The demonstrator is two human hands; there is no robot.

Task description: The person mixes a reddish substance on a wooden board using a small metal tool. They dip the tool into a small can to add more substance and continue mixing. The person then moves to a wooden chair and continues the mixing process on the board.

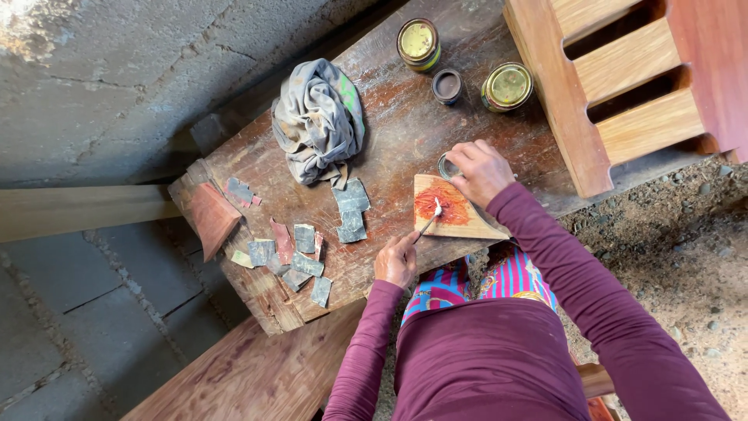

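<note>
My left hand [397, 260] grips a small putty knife [431, 220] whose tip rests in an orange-red paste [439, 204] spread on a triangular wooden board [460, 222]. My right hand [481, 170] is closed around a small round tin [446, 165] at the board's far edge. Both arms wear maroon sleeves. The board lies on a worn dark wooden bench [405, 132].
Two yellow-lidded jars [418, 43] [508, 86] and a brown lid [447, 85] stand at the far end. A crumpled grey rag [318, 121] and several sandpaper scraps [300, 253] lie to the left. A slatted wooden piece of furniture [623, 78] stands at right on gravel.
</note>
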